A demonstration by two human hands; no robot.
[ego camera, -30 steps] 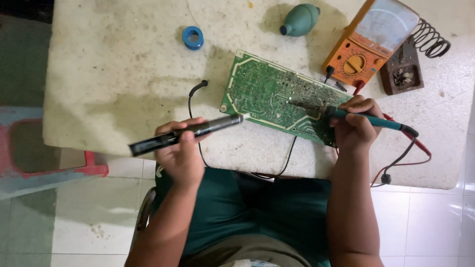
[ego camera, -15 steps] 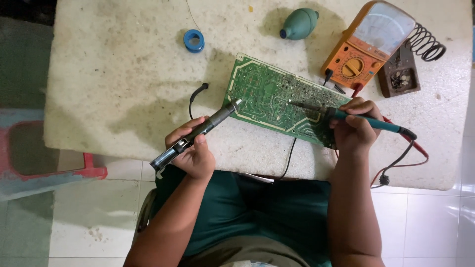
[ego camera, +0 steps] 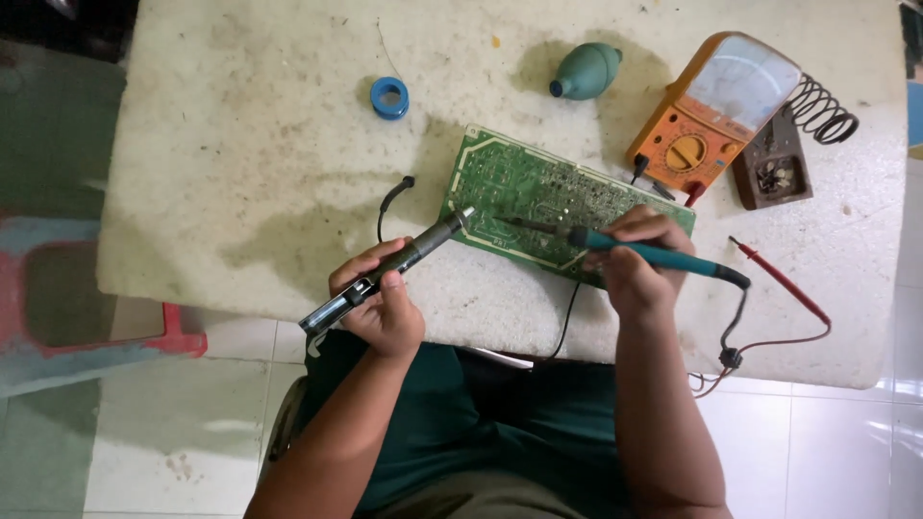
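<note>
A person seated at a stained white worktop (ego camera: pixel 240 144) works on a green circuit board (ego camera: pixel 538 192) lying flat near the front edge, solder side up. The right hand (ego camera: pixel 635 264) is clenched around a teal-handled soldering iron (ego camera: pixel 654 255), its tip resting on the board's near edge. The left hand (ego camera: pixel 380 298) is grasping a dark metal desoldering pump (ego camera: pixel 394 269), nozzle angled up to the board's left corner.

The step in hand looks like heating a joint. The next move would call for bringing the pump nozzle beside the iron tip.

Behind the board lie a blue solder reel (ego camera: pixel 389 97), a teal rubber blower bulb (ego camera: pixel 588 70), an orange analogue multimeter (ego camera: pixel 716 111) and a coil-spring iron stand (ego camera: pixel 798 135). A red probe lead (ego camera: pixel 779 281) trails right. A black cable (ego camera: pixel 389 202) curls just left of the board, near the pump's path.
</note>
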